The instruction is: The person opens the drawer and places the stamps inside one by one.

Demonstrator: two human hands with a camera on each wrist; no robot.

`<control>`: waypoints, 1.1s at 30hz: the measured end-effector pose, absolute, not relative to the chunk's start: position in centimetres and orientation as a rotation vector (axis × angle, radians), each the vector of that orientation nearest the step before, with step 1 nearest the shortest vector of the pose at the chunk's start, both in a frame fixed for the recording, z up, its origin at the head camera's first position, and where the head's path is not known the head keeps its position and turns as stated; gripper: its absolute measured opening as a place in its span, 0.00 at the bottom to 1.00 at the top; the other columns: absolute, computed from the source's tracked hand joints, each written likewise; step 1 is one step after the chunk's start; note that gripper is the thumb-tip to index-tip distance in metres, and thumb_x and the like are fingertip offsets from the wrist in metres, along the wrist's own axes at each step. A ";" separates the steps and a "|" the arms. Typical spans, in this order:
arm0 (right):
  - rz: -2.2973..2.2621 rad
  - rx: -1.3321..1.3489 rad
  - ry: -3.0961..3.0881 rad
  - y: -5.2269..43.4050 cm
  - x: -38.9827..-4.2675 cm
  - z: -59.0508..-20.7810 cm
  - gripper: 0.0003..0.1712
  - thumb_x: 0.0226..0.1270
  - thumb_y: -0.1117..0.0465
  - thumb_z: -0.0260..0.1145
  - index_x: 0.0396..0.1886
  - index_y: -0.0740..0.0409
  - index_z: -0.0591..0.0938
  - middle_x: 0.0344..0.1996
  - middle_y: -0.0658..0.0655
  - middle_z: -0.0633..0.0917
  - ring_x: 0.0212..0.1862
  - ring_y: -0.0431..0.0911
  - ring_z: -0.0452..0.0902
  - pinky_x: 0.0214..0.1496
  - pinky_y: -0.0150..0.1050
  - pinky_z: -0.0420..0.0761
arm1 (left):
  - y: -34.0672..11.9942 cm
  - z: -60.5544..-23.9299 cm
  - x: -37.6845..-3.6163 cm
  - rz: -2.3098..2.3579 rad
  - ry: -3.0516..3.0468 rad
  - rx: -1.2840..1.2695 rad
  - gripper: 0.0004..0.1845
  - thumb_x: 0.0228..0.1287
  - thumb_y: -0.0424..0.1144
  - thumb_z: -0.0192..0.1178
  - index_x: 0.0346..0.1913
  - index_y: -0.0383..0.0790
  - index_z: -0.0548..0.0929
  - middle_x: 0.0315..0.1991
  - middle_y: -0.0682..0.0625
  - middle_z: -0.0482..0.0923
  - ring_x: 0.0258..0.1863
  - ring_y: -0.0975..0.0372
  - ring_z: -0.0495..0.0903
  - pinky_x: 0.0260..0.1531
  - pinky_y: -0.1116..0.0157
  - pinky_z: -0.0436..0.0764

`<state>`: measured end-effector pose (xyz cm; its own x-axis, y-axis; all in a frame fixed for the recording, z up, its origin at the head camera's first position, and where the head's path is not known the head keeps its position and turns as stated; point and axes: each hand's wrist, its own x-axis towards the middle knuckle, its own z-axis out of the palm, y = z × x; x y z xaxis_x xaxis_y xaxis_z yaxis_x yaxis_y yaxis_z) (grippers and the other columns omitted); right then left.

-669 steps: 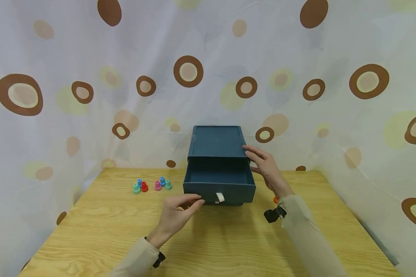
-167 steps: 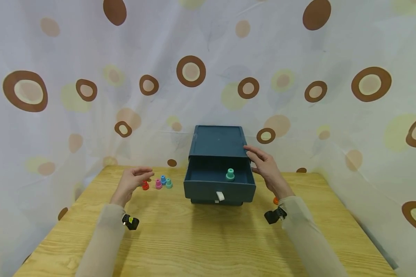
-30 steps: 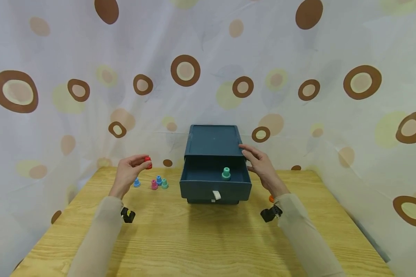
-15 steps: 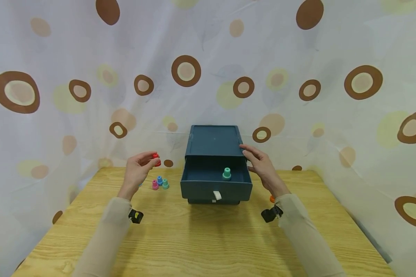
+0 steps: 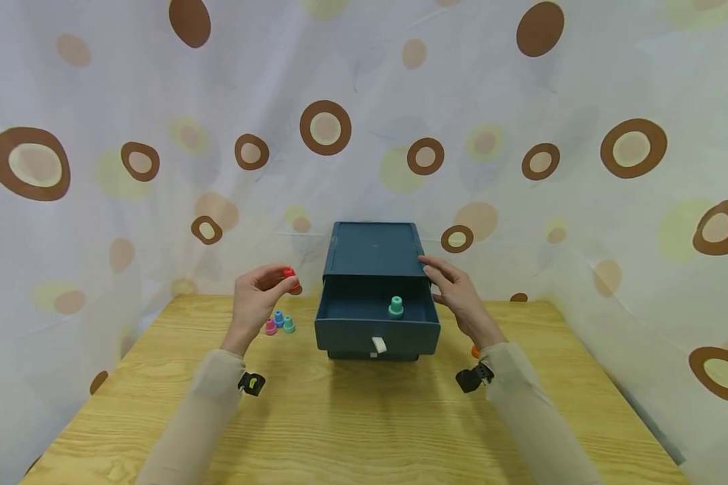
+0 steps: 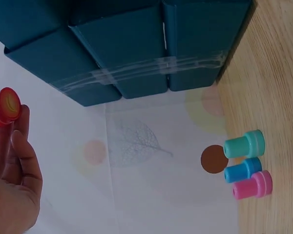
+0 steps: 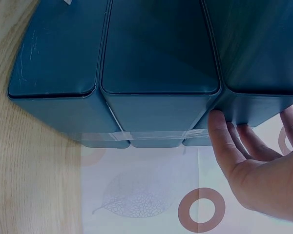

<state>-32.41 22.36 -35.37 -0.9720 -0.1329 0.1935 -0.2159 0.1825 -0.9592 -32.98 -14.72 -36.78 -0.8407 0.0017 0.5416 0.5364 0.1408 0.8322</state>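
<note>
My left hand (image 5: 256, 300) pinches a red toy stamp (image 5: 290, 279) between thumb and fingers, raised above the table left of the dark blue drawer cabinet (image 5: 373, 248). In the left wrist view, the round end of the red stamp faces the camera. The top drawer (image 5: 377, 335) is pulled out, showing a white pull tab at its front; one green stamp (image 5: 396, 308) stands upright inside. My right hand (image 5: 459, 294) rests its fingers against the cabinet's right side, with no loose object in its grasp. In the right wrist view, the fingertips (image 7: 217, 117) touch the cabinet wall.
Pink (image 6: 254, 185), blue (image 6: 243, 170) and green stamps (image 6: 245, 144) stand grouped on the wooden table (image 5: 315, 424), left of the cabinet. An orange object (image 5: 476, 351) lies partly hidden by my right wrist. A patterned curtain (image 5: 364, 81) hangs behind.
Over the last second my left hand carries the red stamp rightward, toward the cabinet. The green stamp in the drawer was not there 22 seconds ago. My right hand stays put.
</note>
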 end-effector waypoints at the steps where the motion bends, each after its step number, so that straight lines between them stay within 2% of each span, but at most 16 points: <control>1: 1.935 0.347 -2.366 22.4 -32.4 -35.4 0.31 0.75 0.42 0.54 0.72 0.46 0.69 0.75 0.54 0.62 0.76 0.56 0.55 0.70 0.63 0.63 | -14.4 -36.6 -32.8 -1.749 -2.008 -0.525 0.15 0.61 0.31 0.68 0.49 0.28 0.84 0.39 0.43 0.88 0.34 0.68 0.85 0.41 0.73 0.83; 8: 1.924 0.340 -2.365 22.5 -32.6 -35.1 0.31 0.75 0.42 0.54 0.72 0.47 0.69 0.75 0.55 0.62 0.76 0.56 0.55 0.70 0.63 0.63 | -12.5 -35.8 -32.0 -1.755 -1.972 -0.592 0.14 0.59 0.37 0.70 0.47 0.35 0.86 0.39 0.45 0.87 0.35 0.66 0.85 0.41 0.71 0.83; 12: 1.924 0.346 -2.366 22.6 -32.7 -34.9 0.31 0.75 0.42 0.54 0.72 0.47 0.69 0.75 0.55 0.62 0.76 0.56 0.55 0.70 0.63 0.63 | -11.5 -35.3 -31.7 -1.757 -1.949 -0.652 0.14 0.59 0.36 0.70 0.47 0.35 0.86 0.38 0.46 0.87 0.35 0.64 0.85 0.39 0.69 0.84; 16: 1.924 0.353 -2.366 22.6 -32.6 -34.9 0.31 0.75 0.42 0.54 0.73 0.47 0.68 0.75 0.55 0.61 0.76 0.56 0.54 0.70 0.63 0.63 | -10.8 -35.0 -31.6 -1.757 -1.971 -0.709 0.14 0.61 0.36 0.69 0.48 0.33 0.86 0.39 0.43 0.87 0.35 0.64 0.86 0.37 0.69 0.84; 20: 1.929 0.353 -2.368 22.5 -32.6 -34.9 0.31 0.75 0.42 0.54 0.73 0.47 0.69 0.75 0.55 0.62 0.76 0.55 0.54 0.70 0.63 0.63 | -10.1 -34.5 -31.4 -1.732 -2.010 -0.737 0.16 0.61 0.37 0.69 0.49 0.33 0.85 0.39 0.41 0.87 0.34 0.63 0.86 0.36 0.69 0.81; 27: 1.936 0.349 -2.369 22.4 -32.4 -35.1 0.31 0.75 0.42 0.54 0.72 0.47 0.69 0.75 0.55 0.62 0.76 0.56 0.55 0.70 0.62 0.63 | -8.9 -33.9 -31.2 -1.623 -2.077 -0.816 0.14 0.60 0.38 0.70 0.48 0.38 0.86 0.38 0.46 0.87 0.37 0.64 0.80 0.33 0.66 0.71; 33: 1.931 0.336 -2.379 22.4 -32.4 -35.2 0.30 0.76 0.43 0.53 0.72 0.47 0.69 0.75 0.55 0.62 0.76 0.55 0.55 0.70 0.62 0.63 | -8.1 -33.8 -31.4 -1.570 -2.119 -0.872 0.15 0.60 0.38 0.70 0.49 0.38 0.86 0.39 0.47 0.87 0.35 0.61 0.78 0.33 0.65 0.74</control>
